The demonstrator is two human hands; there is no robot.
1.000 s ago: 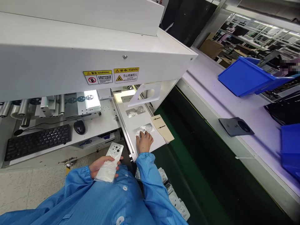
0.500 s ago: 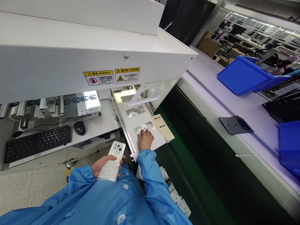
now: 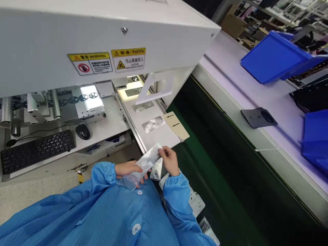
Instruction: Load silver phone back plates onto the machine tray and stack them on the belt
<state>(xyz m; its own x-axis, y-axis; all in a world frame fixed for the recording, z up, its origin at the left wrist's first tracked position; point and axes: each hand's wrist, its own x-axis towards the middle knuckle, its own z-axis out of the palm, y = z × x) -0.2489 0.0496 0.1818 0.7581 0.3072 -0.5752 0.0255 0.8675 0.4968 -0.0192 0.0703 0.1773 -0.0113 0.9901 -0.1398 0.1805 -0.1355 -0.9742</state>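
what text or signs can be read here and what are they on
"WARNING": yellow header of the left warning label on the white machine housing, beside a red prohibition sign; its small print is unreadable.
"WARNING": header of the right warning label; "CAUTION" below is barely legible, the rest blurred.
Keyboard keys: too small.

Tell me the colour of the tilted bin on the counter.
The tilted bin is solid blue, seen in the head view.

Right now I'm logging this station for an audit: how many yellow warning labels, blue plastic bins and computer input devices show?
Yellow warning labels: 2
Blue plastic bins: 2
Input devices, black keyboard and black mouse: 2
Total: 6
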